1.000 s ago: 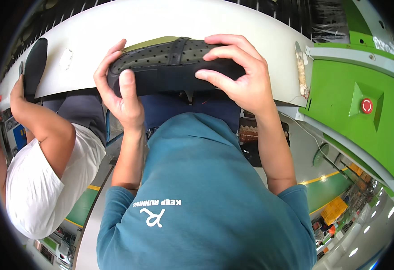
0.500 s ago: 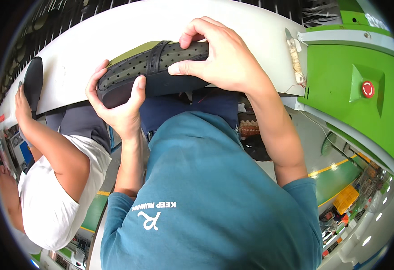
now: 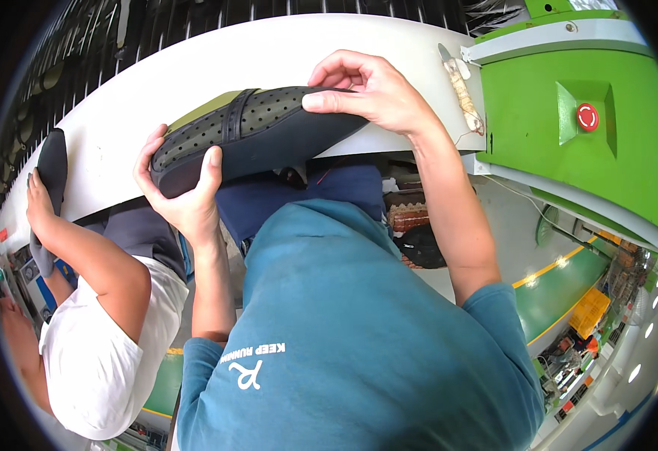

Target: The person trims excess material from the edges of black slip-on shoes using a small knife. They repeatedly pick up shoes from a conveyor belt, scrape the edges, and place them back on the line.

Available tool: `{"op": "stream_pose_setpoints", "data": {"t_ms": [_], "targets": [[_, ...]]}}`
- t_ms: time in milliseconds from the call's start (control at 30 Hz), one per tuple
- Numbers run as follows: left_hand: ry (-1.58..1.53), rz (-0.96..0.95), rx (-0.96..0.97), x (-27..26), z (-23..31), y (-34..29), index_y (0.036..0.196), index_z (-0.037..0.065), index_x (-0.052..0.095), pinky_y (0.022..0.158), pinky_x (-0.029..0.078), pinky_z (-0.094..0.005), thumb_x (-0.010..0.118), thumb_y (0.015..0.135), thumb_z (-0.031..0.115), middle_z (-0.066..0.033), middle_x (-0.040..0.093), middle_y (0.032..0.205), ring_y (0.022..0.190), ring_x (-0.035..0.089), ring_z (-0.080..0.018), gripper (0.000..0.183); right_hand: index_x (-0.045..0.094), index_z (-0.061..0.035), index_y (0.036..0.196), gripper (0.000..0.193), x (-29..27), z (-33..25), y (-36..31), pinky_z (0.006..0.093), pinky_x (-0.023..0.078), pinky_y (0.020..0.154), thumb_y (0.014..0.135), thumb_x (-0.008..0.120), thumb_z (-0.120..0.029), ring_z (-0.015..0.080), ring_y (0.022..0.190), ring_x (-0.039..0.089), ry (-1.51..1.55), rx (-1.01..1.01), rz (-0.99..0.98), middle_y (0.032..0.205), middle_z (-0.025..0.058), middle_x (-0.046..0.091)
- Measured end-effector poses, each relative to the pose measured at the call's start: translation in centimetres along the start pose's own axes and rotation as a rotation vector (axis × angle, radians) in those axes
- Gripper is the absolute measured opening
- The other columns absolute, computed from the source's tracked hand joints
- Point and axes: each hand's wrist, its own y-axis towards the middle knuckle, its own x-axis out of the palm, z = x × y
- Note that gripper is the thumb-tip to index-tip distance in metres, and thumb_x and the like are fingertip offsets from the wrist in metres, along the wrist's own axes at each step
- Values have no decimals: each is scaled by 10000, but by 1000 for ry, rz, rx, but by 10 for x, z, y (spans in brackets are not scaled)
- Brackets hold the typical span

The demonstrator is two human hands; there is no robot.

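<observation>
Between my two hands, over the near edge of the white table, is a shoe [image 3: 269, 135] with a black sole side, a dark olive upper dotted with holes, a black strap across it and a yellow-green part on its far side. My left hand [image 3: 186, 180] is wrapped round its left end, thumb on the near side and fingers behind. At the right end my right hand [image 3: 370, 94] pinches the shoe, thumb on the upper edge, fingertips curled on the far side.
At the left, a co-worker in a white shirt [image 3: 104, 353] holds a black sole-shaped piece [image 3: 53, 169]. A knife with a wrapped handle [image 3: 460, 90] lies on the white table [image 3: 284, 52]. To the right stands a green machine [image 3: 524, 105] with a red button [image 3: 587, 117]. Dark slatted rollers run beyond the table.
My right hand has slid toward the right tip of the shoe, uncovering more of its side. The head view has shifted slightly. My left hand keeps its hold.
</observation>
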Motion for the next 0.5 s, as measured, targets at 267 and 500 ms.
{"op": "stream_pose_setpoints", "data": {"t_ms": [267, 500], "targets": [[-122, -52, -209, 18, 24, 27, 1633, 54, 344, 1222, 447, -423, 970, 835, 67, -212, 474, 1626, 1442, 526, -290, 1014, 720, -49, 1233, 404, 18, 10, -3, 246, 567, 878, 989, 884, -326, 66, 920, 705, 61, -29, 173, 976, 10, 765], [-100, -338, -289, 43, 52, -27, 1707, -31, 205, 1217, 441, -399, 878, 952, 104, -225, 534, 1591, 1436, 575, -277, 1021, 528, -44, 1512, 827, 57, -8, -36, 314, 595, 728, 880, 971, -341, 149, 865, 702, 22, 15, 317, 995, 71, 708]]}}
